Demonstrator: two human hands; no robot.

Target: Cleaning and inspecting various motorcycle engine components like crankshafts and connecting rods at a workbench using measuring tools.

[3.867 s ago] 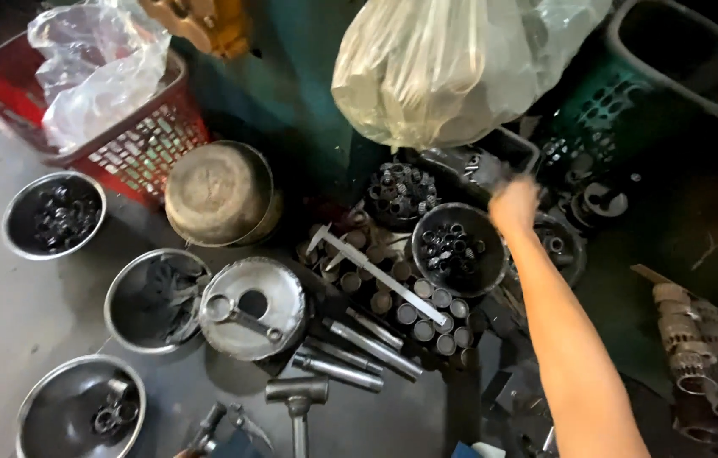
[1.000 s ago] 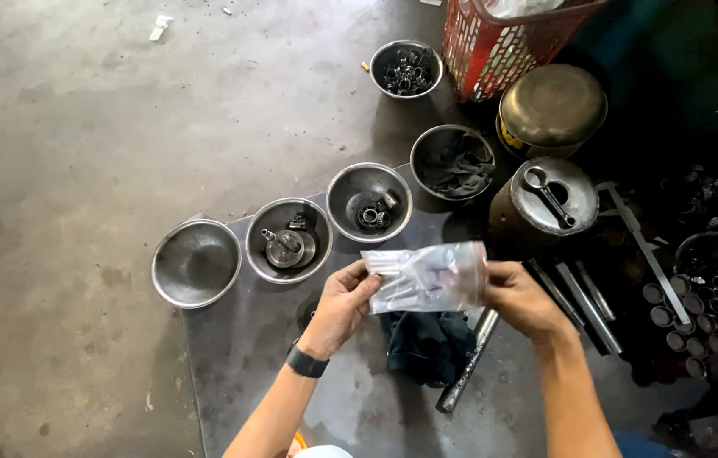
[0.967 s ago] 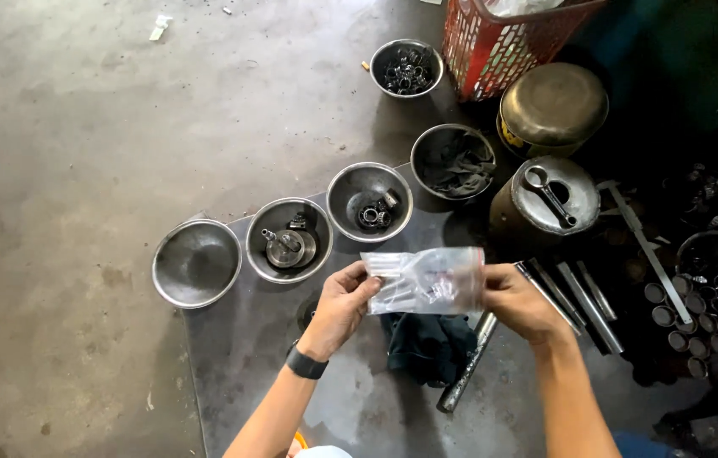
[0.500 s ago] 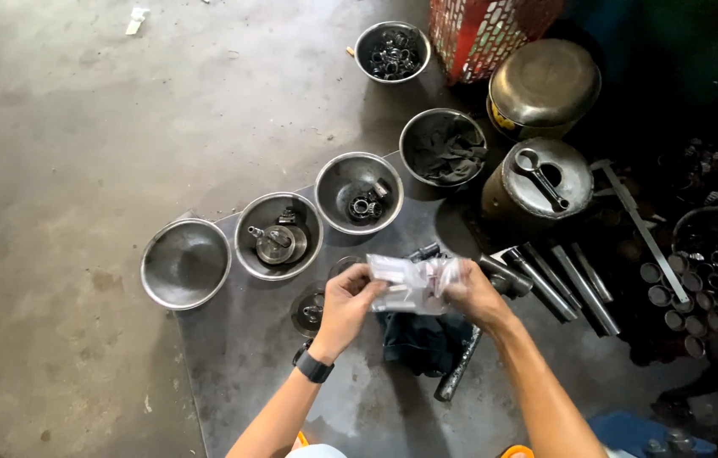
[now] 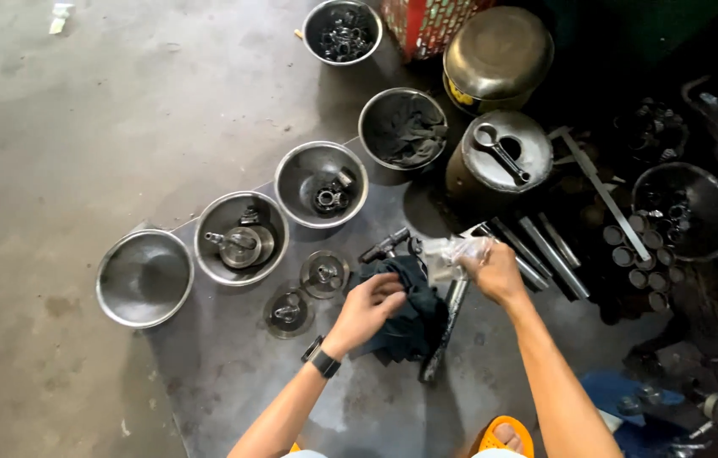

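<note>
While I look down from the head camera, my left hand sits just below the middle of the frame, fingers curled down onto a dark rag bunched on the metal sheet that covers the floor there. My right hand is just right of centre, closed around a small clear plastic bag, which it holds above the upper right edge of the rag. A long dark tool lies on the sheet beside the rag, running down from under that bag.

Left of my left hand lie 2 small round parts side by side. Above them, 5 steel bowls run in a diagonal from the left middle to the top centre of the frame; the lowest looks bare inside, the next 2 hold metal pieces, the 4th holds a dark cloth, and the top 1 holds small rings. In the upper right stands a brass-coloured pot, and below it a drum with a connecting rod on its lid. A black wristband circles my left wrist.
</note>
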